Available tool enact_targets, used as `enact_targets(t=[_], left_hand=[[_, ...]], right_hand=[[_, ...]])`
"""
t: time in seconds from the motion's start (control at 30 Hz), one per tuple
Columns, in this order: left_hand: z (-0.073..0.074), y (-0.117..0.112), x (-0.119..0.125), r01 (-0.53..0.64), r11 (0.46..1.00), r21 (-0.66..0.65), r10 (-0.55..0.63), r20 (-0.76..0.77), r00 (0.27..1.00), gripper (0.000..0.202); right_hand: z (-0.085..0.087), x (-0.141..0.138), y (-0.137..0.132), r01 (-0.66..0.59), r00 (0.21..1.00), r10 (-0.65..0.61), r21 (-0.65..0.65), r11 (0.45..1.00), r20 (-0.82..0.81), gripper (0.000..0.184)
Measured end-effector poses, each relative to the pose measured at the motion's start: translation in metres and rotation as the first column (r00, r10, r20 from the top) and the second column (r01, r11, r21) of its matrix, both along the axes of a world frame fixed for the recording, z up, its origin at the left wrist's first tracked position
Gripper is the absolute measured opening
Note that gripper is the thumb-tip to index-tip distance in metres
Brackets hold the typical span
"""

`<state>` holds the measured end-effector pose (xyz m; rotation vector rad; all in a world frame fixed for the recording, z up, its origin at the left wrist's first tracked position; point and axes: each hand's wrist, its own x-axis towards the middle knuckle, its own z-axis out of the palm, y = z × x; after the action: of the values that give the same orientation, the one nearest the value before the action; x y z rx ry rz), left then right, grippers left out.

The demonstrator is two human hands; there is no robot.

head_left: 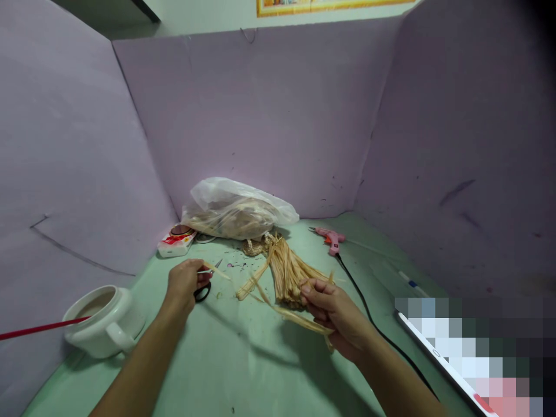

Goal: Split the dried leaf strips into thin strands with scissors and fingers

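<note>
My left hand (185,282) is closed, with a pale raffia strip (219,272) coming out from its fingertips. Right by those fingers are scissors (202,292) with a black handle; I cannot tell whether the hand touches them. My right hand (332,313) pinches straw-coloured raffia strands (299,317), which trail left across the table. Just behind it lies a thick bundle of raffia (284,269), fanned out toward me and gathered at its far end. A woven piece (252,248) sits beside the gathered end.
A clear plastic bag (238,211) of fibre lies at the back. At right are a pink glue gun (332,238) with a black cord (369,313), a marker (412,284) and a white-edged tablet (438,353). A white pot (102,327) and a red-and-white box (176,243) stand left.
</note>
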<state>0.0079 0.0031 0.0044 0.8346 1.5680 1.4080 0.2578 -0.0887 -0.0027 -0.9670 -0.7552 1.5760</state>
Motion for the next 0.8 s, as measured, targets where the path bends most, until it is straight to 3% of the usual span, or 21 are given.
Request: enact_targets(t=[0.13,0.27,0.37,0.43,0.5,0.57,0.67,0.8], left_hand=[[0.011,0.008,-0.024,-0.128,0.992,0.009,0.125,0.158,0.979,0.002],[0.020,0.007,-0.039,-0.204,0.978,0.045,0.187,0.249,0.950,0.011],[0.026,0.003,-0.042,-0.184,0.980,0.070,0.157,0.286,0.945,0.015],[0.029,0.001,-0.038,-0.124,0.990,0.071,0.097,0.303,0.948,0.013],[0.029,-0.002,-0.029,-0.015,0.998,0.064,-0.006,0.316,0.949,0.010],[0.027,-0.005,-0.015,0.143,0.989,0.034,-0.147,0.318,0.937,0.006],[0.016,-0.016,0.015,0.395,0.918,-0.020,-0.372,0.295,0.880,0.004],[-0.003,-0.040,0.057,0.628,0.778,-0.024,-0.597,0.283,0.750,0.014]], right_hand=[[0.006,0.006,-0.008,-0.313,0.948,0.315,-0.050,0.948,0.046,0.015],[0.008,0.013,-0.015,-0.575,0.800,0.587,-0.120,0.810,0.126,0.013],[0.007,0.014,-0.015,-0.682,0.699,0.689,-0.113,0.723,0.191,0.017],[0.005,0.010,-0.012,-0.633,0.743,0.642,-0.110,0.766,0.190,0.018],[0.003,0.003,-0.009,-0.456,0.867,0.467,-0.105,0.884,0.171,0.017],[0.000,-0.006,-0.005,-0.237,0.958,0.250,-0.104,0.966,0.139,0.017],[-0.006,-0.017,-0.002,-0.010,0.997,0.018,-0.111,0.994,0.072,0.020],[-0.016,-0.024,0.000,0.068,0.995,-0.060,-0.107,0.992,0.077,0.021]])
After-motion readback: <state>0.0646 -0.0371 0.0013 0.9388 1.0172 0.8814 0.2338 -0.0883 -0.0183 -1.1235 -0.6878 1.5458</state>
